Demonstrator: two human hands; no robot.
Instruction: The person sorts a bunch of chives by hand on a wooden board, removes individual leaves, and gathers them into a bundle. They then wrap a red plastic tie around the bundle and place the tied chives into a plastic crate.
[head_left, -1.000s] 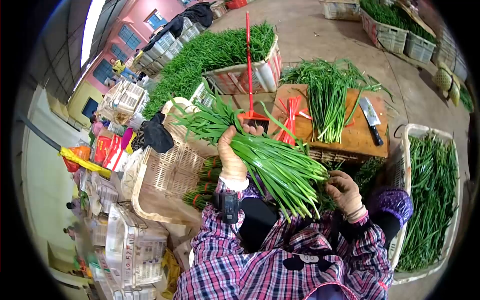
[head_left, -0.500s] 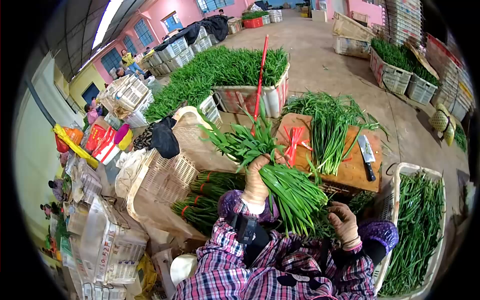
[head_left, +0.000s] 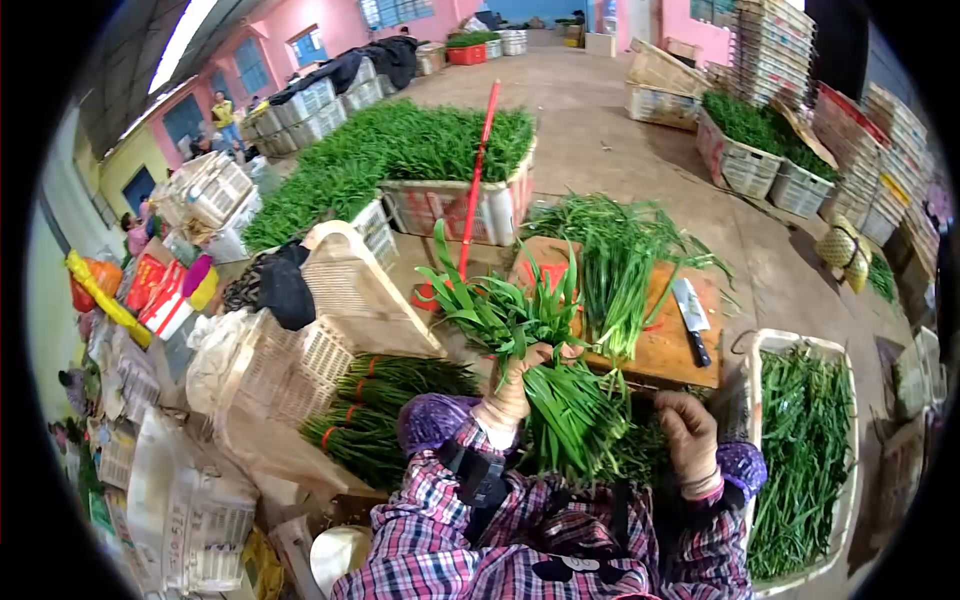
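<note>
My left hand (head_left: 512, 388), gloved in tan, is wrapped round the middle of a bunch of green leaves (head_left: 570, 412) above my lap. To its right my right hand (head_left: 688, 440) is raised apart from the bunch with its fingers curled; whether anything thin is between them is too small to tell. Beyond the hands, a wooden board (head_left: 690, 360) carries loose greens (head_left: 622, 290), red ties (head_left: 553, 272) partly behind the leaves, and a knife (head_left: 692, 318) with a black handle.
Tied bundles (head_left: 365, 415) lie in a crate at the left. A crate of cut greens (head_left: 803, 460) stands at the right. A red pole (head_left: 478, 180) rises beyond the board, before a large crate (head_left: 455, 210) of greens. People (head_left: 224, 118) are at the far left.
The view has shifted, so the surroundings sit further left. The bunch hangs more upright in my left hand, its lower ends drawn toward me. My right hand's fingers look more curled.
</note>
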